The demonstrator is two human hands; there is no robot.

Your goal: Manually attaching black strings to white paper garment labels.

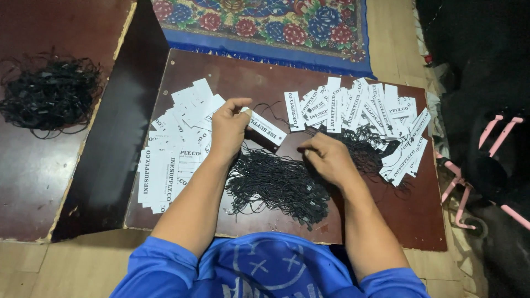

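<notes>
My left hand (229, 128) pinches one white paper tag (267, 128) by its end and lifts it just above the dark brown board (243, 72). A thin black string (274, 106) loops from the tag. My right hand (326, 156) is closed, its fingers pinching black string at the edge of a loose pile of black strings (279, 185) in front of me. A heap of unstrung white tags (174, 149) lies left of my left hand. Several tags with strings attached (364, 118) are spread to the right, past my right hand.
A second brown board (33, 171) at the left carries another tangle of black strings (51, 94). A floral rug with a blue border (265, 25) lies beyond the board. Dark fabric and a pink frame (486, 160) crowd the right side. The floor is pale wood.
</notes>
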